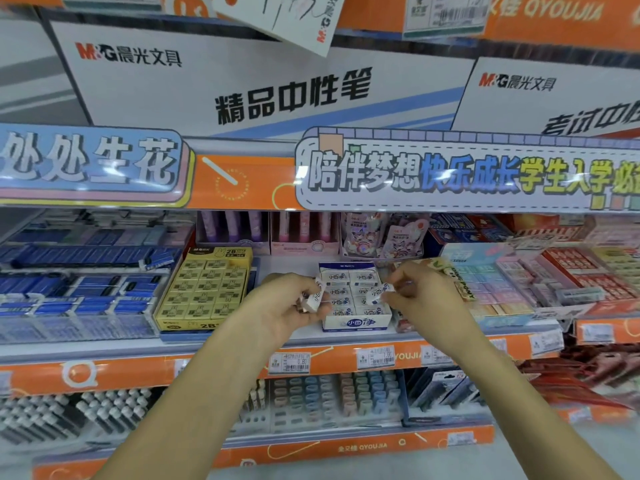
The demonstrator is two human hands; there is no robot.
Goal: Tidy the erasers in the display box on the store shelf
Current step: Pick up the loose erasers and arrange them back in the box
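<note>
Two hands at frame centre, over the display box (356, 322) on the store shelf (221, 341). Left hand (294, 306): fingers clamped on one white eraser (315, 297), just left of the box. Right hand (420, 296): fingers pinched on a second eraser (379, 293), above the box's right rows.

White-and-blue display box (356, 323) sits on the shelf, filled with rows of white wrapped erasers (341, 277)
</note>
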